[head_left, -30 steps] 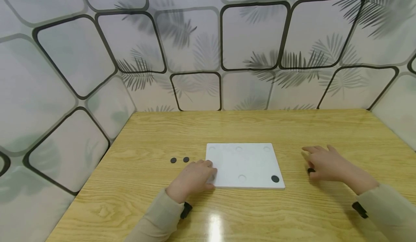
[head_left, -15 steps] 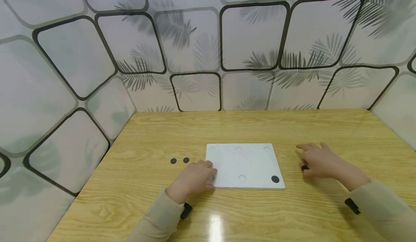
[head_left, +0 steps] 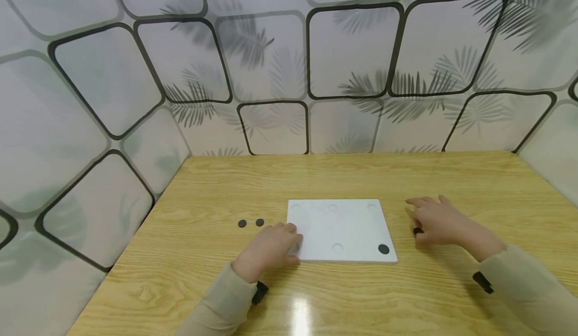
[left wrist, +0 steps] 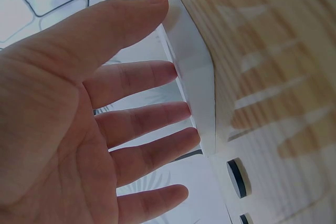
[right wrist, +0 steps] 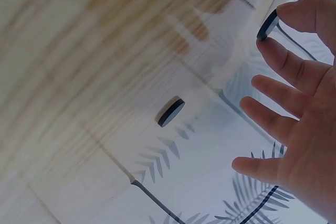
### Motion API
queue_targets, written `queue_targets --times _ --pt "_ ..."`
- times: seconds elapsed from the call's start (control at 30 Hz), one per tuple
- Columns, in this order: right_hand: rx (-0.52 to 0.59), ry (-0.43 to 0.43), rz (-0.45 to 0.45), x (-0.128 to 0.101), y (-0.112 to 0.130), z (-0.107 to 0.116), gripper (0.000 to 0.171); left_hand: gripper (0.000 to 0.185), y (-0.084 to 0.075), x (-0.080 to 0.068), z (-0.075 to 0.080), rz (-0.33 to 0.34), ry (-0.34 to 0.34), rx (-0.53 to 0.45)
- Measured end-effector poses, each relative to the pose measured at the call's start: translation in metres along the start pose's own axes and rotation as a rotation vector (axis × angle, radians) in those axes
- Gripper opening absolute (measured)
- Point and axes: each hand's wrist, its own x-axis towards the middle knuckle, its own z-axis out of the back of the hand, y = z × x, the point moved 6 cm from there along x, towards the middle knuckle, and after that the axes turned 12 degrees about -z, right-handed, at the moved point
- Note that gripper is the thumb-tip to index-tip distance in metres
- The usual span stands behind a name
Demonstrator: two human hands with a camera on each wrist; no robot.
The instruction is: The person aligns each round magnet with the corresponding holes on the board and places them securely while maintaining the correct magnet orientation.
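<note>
Your right hand (head_left: 435, 221) pinched a black disc (right wrist: 268, 25) between thumb and forefinger, just off the board's (head_left: 340, 228) right edge. Left hand (head_left: 271, 248), fingers spread, rested on its left edge. Thin edge grip; the disc could have slipped and rolled away.

The head view looks forward and down from above the table (head_left: 203, 190) at the white board (head_left: 343, 225) and both hands. Each wrist view sits close under its palm, facing along the fingers (tilted), and shares the board's edge (left wrist: 197, 77) (right wrist: 262, 3) with the head view.
</note>
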Motion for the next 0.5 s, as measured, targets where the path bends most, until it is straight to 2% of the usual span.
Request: queue_targets --times 0.5 --pt "0.0 0.015 0.015 0.0092 0.0077 -0.0017 0.025 0.034 -0.0003 -0.0005 0.0006 0.0 0.0 0.001"
